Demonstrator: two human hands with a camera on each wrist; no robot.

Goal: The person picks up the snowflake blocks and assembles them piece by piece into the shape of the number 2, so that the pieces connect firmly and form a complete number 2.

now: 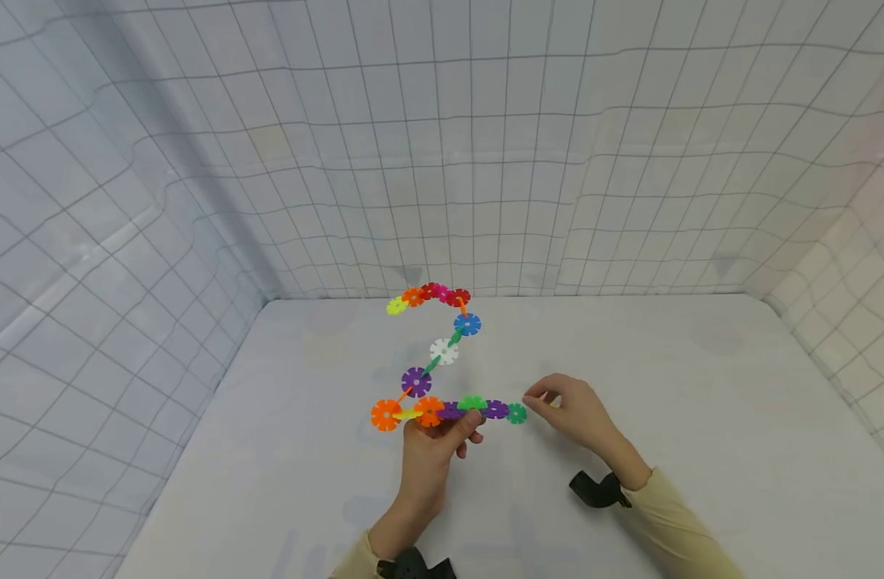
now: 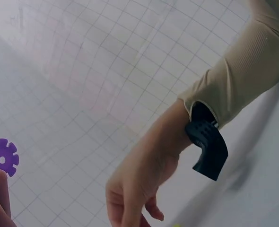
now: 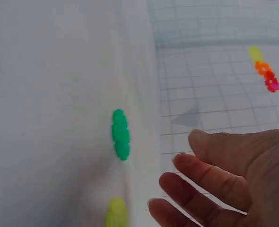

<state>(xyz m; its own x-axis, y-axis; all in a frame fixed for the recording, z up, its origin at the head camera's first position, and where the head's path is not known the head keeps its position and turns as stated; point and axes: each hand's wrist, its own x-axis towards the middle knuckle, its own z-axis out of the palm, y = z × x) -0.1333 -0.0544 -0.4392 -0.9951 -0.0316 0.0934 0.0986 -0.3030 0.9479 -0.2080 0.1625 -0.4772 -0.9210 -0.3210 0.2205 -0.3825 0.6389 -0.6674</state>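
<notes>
My left hand pinches the lower row of a chain of notched plastic interlocking discs, its thumb over the row near a light green disc. The chain bends like a figure 2: yellow, orange, red and pink at the top, then blue, white and purple down the slant. A green disc ends the row at right. Close beside that end is my right hand; the right wrist view shows its fingers spread, with nothing between them. In the left wrist view, a purple disc shows above my left fingertips.
A loose green disc and a yellow disc lie on the white table near my right hand. Grid-patterned white sheeting walls the table at the back and sides. Each wrist wears a black mount.
</notes>
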